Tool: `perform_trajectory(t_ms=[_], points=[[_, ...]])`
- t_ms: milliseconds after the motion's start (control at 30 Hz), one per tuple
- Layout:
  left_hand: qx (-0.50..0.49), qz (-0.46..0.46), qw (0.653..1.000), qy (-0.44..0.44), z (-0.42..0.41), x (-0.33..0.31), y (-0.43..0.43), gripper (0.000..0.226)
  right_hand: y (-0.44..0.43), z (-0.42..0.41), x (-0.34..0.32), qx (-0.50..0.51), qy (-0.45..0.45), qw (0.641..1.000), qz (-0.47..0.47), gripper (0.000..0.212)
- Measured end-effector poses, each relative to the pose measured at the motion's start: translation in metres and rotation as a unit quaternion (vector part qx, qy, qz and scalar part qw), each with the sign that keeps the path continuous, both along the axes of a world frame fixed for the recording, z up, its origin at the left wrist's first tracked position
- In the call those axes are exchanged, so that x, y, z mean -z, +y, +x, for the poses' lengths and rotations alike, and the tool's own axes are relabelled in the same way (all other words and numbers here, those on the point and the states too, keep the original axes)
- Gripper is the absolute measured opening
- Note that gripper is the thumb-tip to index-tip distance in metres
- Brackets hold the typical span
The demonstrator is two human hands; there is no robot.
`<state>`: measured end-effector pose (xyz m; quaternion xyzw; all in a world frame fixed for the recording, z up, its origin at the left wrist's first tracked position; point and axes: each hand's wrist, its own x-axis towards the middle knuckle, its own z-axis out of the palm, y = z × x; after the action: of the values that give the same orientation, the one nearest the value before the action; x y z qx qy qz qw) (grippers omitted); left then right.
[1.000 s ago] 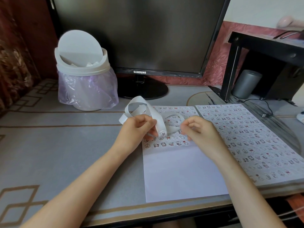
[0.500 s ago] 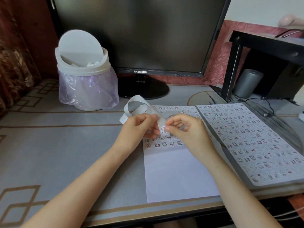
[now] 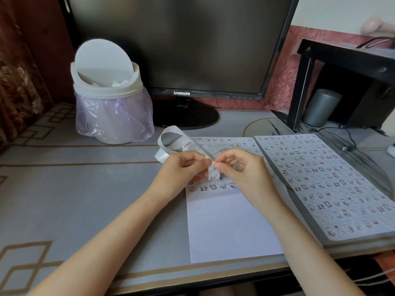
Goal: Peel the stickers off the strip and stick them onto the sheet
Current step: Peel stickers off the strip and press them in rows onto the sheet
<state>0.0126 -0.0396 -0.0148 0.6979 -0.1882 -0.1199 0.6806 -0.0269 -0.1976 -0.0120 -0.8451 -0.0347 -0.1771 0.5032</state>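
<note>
Left hand [image 3: 181, 170] pinches sticker strip [image 3: 173, 129]; right hand [image 3: 243, 174] pinches one sticker [image 3: 212, 168]. Should peel slowly, strip held taut, then onto sheet [image 3: 230, 223].

Soft daylight, edge distortion, blurred corners

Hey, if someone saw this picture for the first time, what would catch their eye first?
Probably the two hands together mid-frame: the left hand grips a curling white strip and the right hand pinches it, above a half-filled sheet. After that, the sticker-packed page at right, and the lidded bin at back left beside the dark monitor.
</note>
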Motion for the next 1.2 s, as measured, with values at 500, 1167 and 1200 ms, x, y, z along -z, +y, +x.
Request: perform_trajectory(t_ms=[500, 1167, 1200], points=[[-0.039, 0.029, 0.999, 0.015, 0.001, 0.000, 0.000, 0.015, -0.008, -0.011, -0.012, -0.078, 0.036, 0.996, 0.010, 0.014], [-0.043, 0.043, 0.998, 0.013, 0.001, 0.002, -0.001, 0.017, -0.069, -0.022, -0.011, 0.063, 0.238, 0.969, 0.032, 0.005], [-0.044, 0.043, 0.998, 0.013, 0.001, 0.002, -0.001, 0.017, -0.069, -0.022, -0.011, 0.061, 0.241, 0.968, 0.027, 0.005]])
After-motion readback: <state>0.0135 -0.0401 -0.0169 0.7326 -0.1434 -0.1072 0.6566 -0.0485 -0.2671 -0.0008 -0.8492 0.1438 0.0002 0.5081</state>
